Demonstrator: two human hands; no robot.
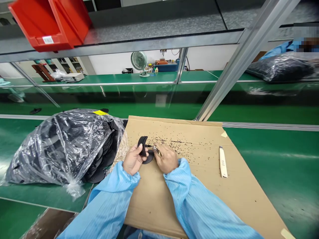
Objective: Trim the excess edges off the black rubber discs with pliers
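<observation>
My left hand (133,160) grips a small curved black part (143,145) and holds it upright over a brown cardboard sheet (189,186). My right hand (167,158) holds a small metal tool (154,147) whose tip touches the black part. Another flat black piece (149,157) lies on the cardboard just under the hands. Many tiny black scraps (179,142) are scattered on the cardboard beyond my hands. Both arms wear light blue sleeves.
A clear plastic bag (62,146) full of black parts lies on the left of the green bench (274,159). A pale knife-like tool (222,162) rests on the cardboard's right side. A slanted metal post (239,59), a red bin (50,23) overhead, another bagged pile (279,68) at far right.
</observation>
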